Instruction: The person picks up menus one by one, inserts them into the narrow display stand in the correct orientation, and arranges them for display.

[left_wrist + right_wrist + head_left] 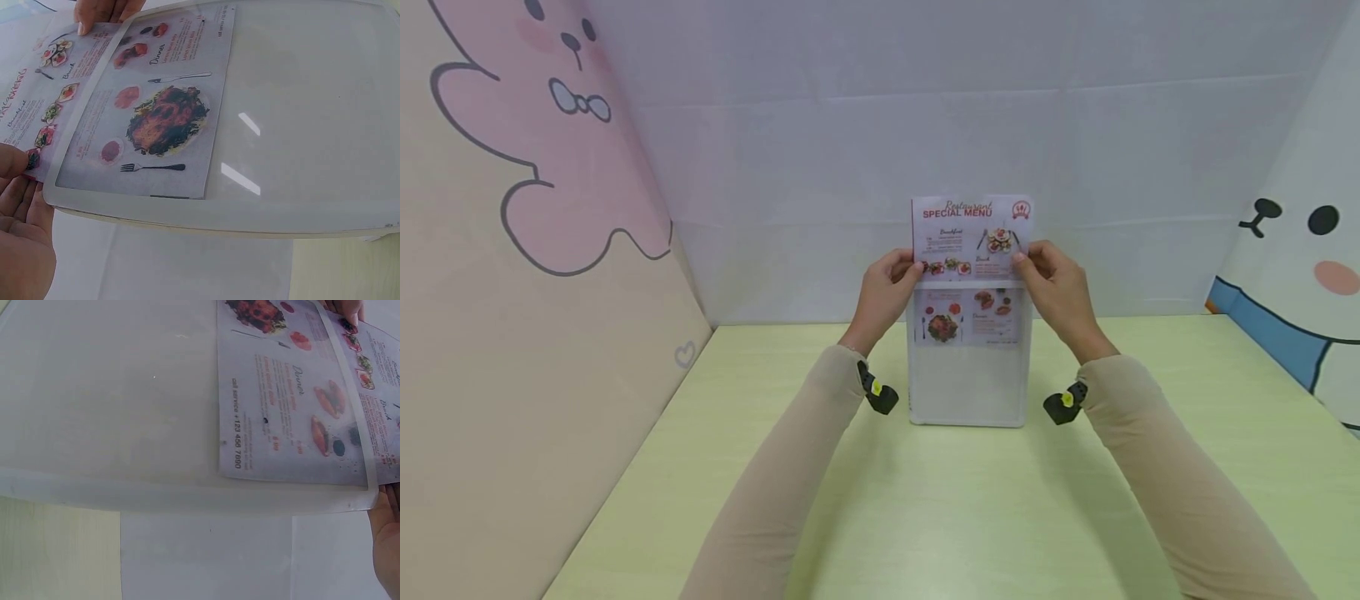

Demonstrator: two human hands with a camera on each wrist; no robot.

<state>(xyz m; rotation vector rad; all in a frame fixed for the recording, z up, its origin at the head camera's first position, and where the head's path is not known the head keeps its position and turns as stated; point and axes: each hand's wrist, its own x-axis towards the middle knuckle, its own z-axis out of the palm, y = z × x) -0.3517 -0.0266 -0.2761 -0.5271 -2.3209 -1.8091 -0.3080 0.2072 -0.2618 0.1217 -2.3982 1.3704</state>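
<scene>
A printed restaurant menu sheet point(955, 237) stands partly inside a white upright display frame point(970, 387) with a clear front. Its lower half shows behind the clear panel, and its upper half sticks out above the frame's top edge. My left hand point(886, 292) pinches the sheet's left edge, thumb in front, just above the frame. On the other side, my right hand point(1060, 287) pinches the right edge at about the same height. In the left wrist view the sheet's lower edge lies partway down the panel, with bare white below it.
The frame stands on a pale yellow-green table point(925, 508), near a white cloth backdrop point(820, 183). Side panels with a pink cartoon animal point(542, 158) and a white cartoon face point(1300, 275) flank the table. Both wrists wear small black cameras.
</scene>
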